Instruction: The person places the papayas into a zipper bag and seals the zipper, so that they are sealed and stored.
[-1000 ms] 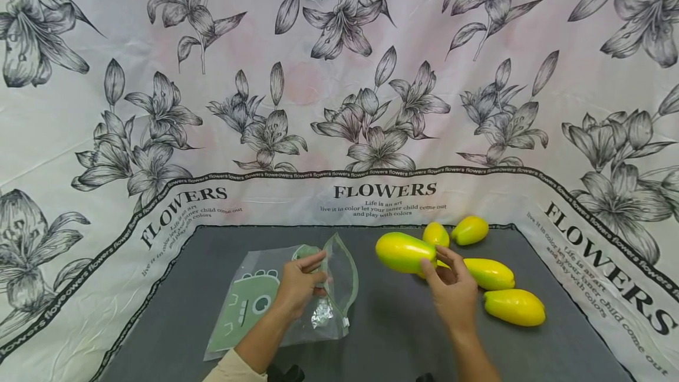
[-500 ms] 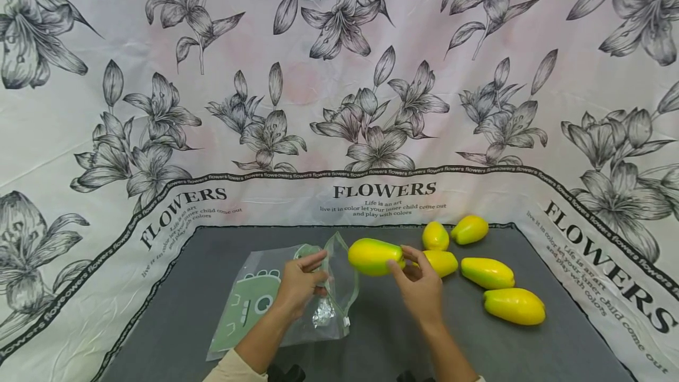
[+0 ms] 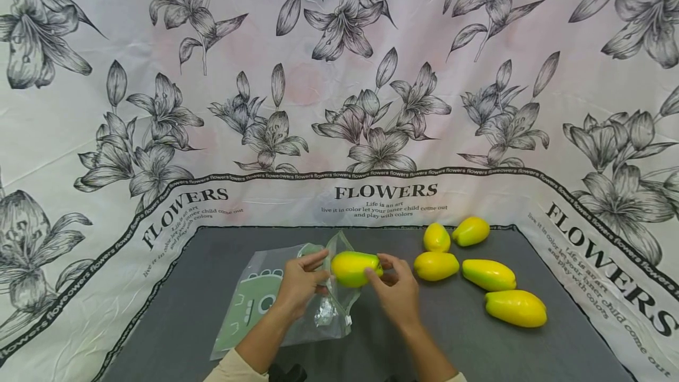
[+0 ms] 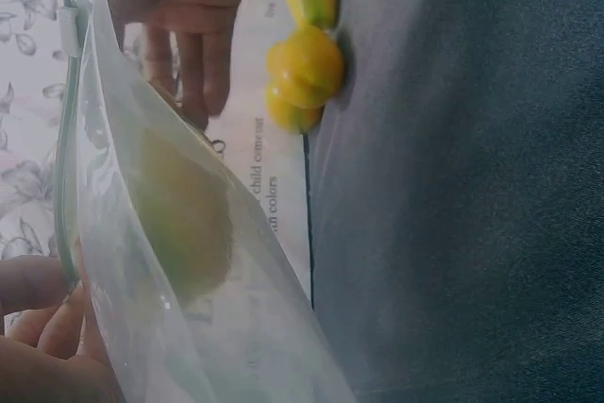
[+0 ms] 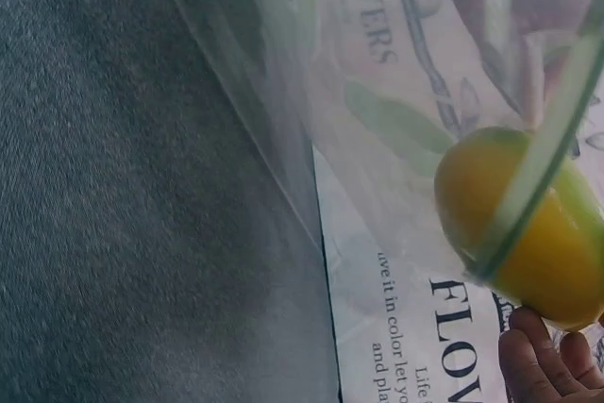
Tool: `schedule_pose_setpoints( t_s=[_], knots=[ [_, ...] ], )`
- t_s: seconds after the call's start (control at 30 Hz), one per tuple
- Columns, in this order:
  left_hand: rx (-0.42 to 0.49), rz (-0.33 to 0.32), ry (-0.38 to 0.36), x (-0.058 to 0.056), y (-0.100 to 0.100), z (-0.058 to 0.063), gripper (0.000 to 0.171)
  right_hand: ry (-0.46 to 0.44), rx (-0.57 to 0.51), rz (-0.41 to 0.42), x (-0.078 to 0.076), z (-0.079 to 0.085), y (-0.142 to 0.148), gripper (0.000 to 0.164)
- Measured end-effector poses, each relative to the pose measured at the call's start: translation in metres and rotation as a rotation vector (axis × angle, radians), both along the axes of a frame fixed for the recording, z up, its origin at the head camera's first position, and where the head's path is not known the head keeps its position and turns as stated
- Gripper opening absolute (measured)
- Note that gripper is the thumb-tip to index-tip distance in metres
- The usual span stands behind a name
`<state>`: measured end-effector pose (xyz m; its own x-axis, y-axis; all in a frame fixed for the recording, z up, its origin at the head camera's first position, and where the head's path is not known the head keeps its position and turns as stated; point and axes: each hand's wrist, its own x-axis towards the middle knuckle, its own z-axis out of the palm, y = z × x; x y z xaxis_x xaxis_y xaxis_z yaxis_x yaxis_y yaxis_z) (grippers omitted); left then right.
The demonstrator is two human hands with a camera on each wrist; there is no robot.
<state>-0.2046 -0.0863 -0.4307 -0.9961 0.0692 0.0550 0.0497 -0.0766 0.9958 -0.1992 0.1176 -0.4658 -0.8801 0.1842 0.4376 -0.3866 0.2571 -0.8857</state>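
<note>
In the head view my left hand (image 3: 299, 287) pinches the rim of a clear zip bag (image 3: 249, 305) printed with a green cartoon face. Something silvery and crinkled shows at the bag's lower right. My right hand (image 3: 398, 293) grips the stem end of a yellow-green papaya (image 3: 354, 268), its round end at the bag's spread mouth. Through the film in the left wrist view, the papaya (image 4: 193, 224) appears blurred. From the right wrist, the green zip strip (image 5: 543, 162) crosses in front of the papaya (image 5: 477, 191), with fingertips (image 5: 543, 365) touching its lower end.
Several more papayas lie to the right on the dark grey tabletop (image 3: 403, 346), the nearest papaya (image 3: 516, 308) at the front and another papaya (image 3: 437, 266) just beyond my right hand. A flower-printed cloth (image 3: 382, 134) stands behind and along the sides.
My right hand has carried the papaya leftward and slightly down to the bag's mouth, uncovering the papayas behind it. The left hand has stayed at the bag's rim.
</note>
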Motion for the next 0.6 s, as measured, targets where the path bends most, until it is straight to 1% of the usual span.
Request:
schedule_pose_setpoints(
  t_s=[0.2,0.33,0.6],
  knots=[
    [0.014,0.004,-0.008,0.000,0.001,0.006,0.046,0.013,0.036,-0.017,-0.002,-0.003,-0.008,0.038],
    [0.021,0.011,0.005,-0.001,0.001,0.008,0.045,0.006,0.068,-0.026,-0.002,-0.005,-0.010,0.037],
    [0.054,0.052,-0.013,-0.003,0.000,0.011,0.045,0.024,0.064,-0.037,-0.002,-0.007,-0.006,0.032]
  ],
)
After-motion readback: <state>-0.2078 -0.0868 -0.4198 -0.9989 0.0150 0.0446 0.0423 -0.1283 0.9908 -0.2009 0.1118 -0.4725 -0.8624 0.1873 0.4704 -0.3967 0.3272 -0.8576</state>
